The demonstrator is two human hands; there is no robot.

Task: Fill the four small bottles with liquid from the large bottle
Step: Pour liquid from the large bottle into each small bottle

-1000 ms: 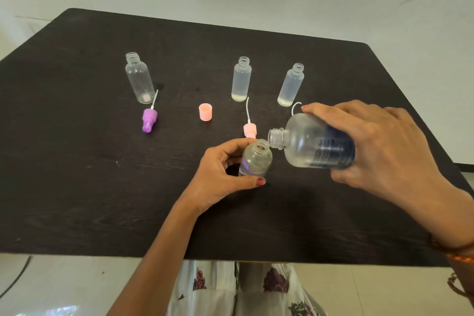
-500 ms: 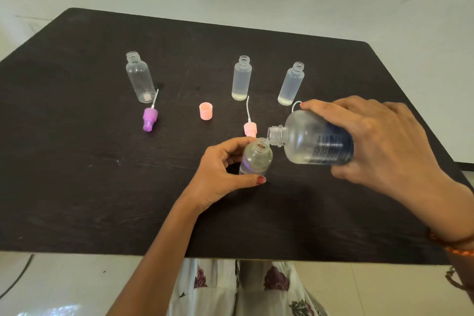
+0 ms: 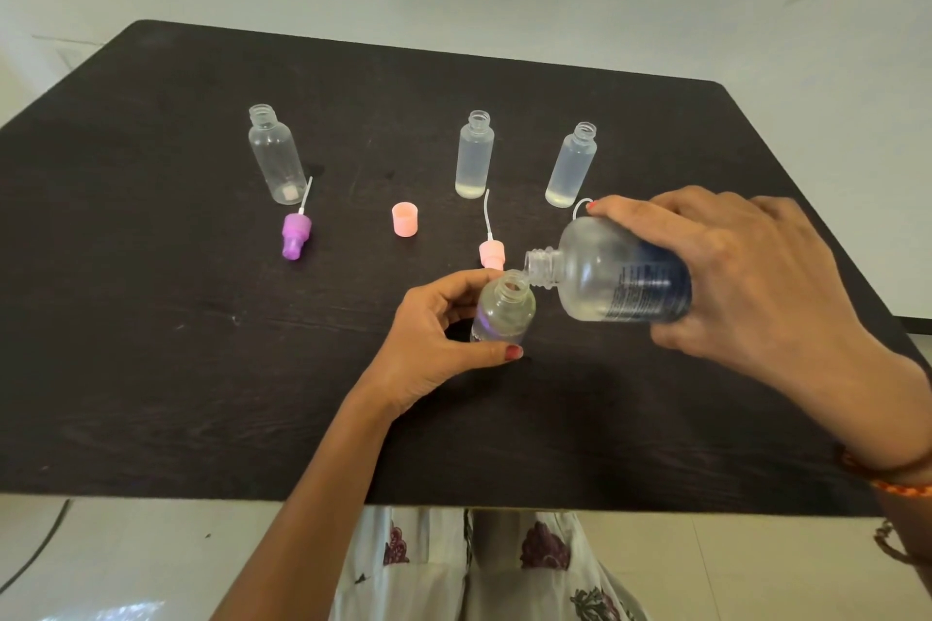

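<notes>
My right hand (image 3: 746,277) grips the large clear bottle (image 3: 610,275) with a dark label, tipped on its side with its open neck at the mouth of a small clear bottle (image 3: 504,310). My left hand (image 3: 428,343) holds that small bottle upright on the dark table (image 3: 151,368), thumb and fingers round it. Three other small bottles stand uncapped at the back: a clear one (image 3: 275,159) at the left, and two frosted ones (image 3: 475,156) (image 3: 572,166) with a little yellowish liquid at the bottom.
A purple spray cap (image 3: 295,240) with its tube lies in front of the left bottle. A pink cap (image 3: 405,218) stands mid-table, and a pink spray top (image 3: 490,250) with tube lies just behind my left hand. The table's near edge runs below my forearms.
My right hand has lifted the rear of the large bottle slightly, keeping its neck at the small bottle's mouth. The left hand has stayed in place.
</notes>
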